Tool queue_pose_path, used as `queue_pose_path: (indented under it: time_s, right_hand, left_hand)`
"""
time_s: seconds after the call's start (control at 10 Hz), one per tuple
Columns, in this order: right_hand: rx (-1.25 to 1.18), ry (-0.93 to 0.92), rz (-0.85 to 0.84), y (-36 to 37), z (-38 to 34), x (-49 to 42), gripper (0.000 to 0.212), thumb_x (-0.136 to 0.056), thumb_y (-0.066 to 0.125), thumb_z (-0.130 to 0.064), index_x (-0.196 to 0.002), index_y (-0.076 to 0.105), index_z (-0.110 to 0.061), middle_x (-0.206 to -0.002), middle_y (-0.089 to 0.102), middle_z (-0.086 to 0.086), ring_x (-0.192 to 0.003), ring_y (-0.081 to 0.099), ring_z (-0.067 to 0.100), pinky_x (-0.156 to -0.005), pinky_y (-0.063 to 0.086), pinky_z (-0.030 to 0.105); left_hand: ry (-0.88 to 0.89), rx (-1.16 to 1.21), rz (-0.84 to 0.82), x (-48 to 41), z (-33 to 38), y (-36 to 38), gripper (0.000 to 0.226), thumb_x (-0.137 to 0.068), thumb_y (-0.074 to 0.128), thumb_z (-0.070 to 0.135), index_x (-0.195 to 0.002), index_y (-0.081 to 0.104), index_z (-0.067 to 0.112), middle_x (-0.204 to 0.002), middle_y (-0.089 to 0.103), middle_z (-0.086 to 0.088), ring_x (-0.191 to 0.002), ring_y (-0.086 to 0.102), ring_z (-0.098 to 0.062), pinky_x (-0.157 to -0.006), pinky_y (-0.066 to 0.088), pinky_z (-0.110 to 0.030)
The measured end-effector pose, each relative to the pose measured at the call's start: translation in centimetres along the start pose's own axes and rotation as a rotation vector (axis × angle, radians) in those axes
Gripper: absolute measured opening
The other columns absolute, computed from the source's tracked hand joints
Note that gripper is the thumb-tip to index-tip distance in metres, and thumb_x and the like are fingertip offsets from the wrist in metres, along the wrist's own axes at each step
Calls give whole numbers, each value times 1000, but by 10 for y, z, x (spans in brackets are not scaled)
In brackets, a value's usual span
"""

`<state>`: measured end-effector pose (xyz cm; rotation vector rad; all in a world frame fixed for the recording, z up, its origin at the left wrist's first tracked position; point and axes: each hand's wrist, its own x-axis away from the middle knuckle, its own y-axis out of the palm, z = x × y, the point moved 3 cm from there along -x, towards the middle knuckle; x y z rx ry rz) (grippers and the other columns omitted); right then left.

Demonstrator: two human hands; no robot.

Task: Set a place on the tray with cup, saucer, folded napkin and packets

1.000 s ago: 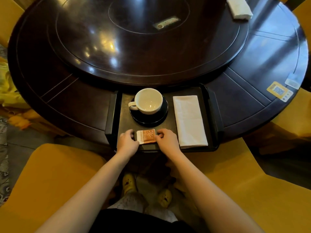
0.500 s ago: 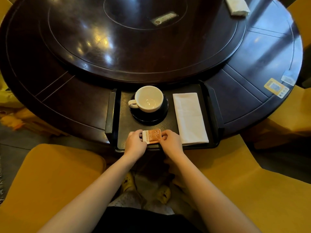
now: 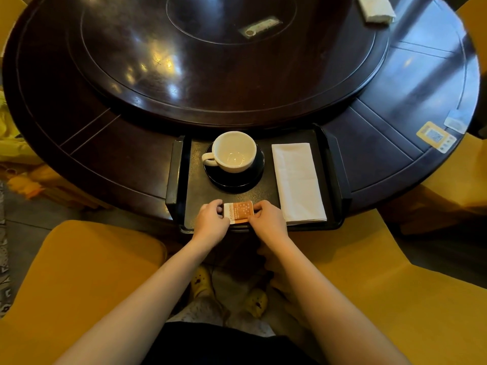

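A black tray (image 3: 336,169) lies at the near edge of the round dark table. On it, a white cup (image 3: 234,152) stands on a black saucer (image 3: 232,180), handle to the left. A folded white napkin (image 3: 297,181) lies along the tray's right side. At the tray's front, an orange and white packet (image 3: 240,212) lies flat. My left hand (image 3: 210,225) pinches its left end and my right hand (image 3: 268,222) pinches its right end. The packet's near edge is hidden by my fingers.
A raised turntable (image 3: 210,61) fills the table's middle, carrying a small label plate (image 3: 259,26) and a folded white cloth (image 3: 375,7) at the far right. Stickers (image 3: 434,137) sit on the table's right rim. Yellow chairs (image 3: 79,285) flank my knees.
Both hands and the packet have stayed at the tray's front edge; the packet shifted slightly right between my fingers. The head view has drifted a little.
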<state>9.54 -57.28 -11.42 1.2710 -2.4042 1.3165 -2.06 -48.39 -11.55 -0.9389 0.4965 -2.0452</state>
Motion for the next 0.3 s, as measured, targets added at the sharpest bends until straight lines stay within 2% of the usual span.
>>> queue_pose_path:
  time_s: [0.1,0.3]
  right_hand:
    - [-4,-30,23,-6,-1,-4,32,-91,56,-24,-120,55,-13,-106,65,5,-93,61,16,-80,54,33]
    - [190,-35,-187,-26,-22,-18,31,-91,55,-26,-114,55,-6,-102,62,9,-95,60,22,-81,50,33]
  left_hand:
    - [-3,-23,25,-1,-3,-9,53,-87,58,9,-137,41,15,-130,48,-8,-99,55,-14,-82,50,-27]
    - [38,-267,-106,-25,14,-32,47,-88,55,20,-134,45,14,-125,58,-7,-110,56,-22,-82,45,-30]
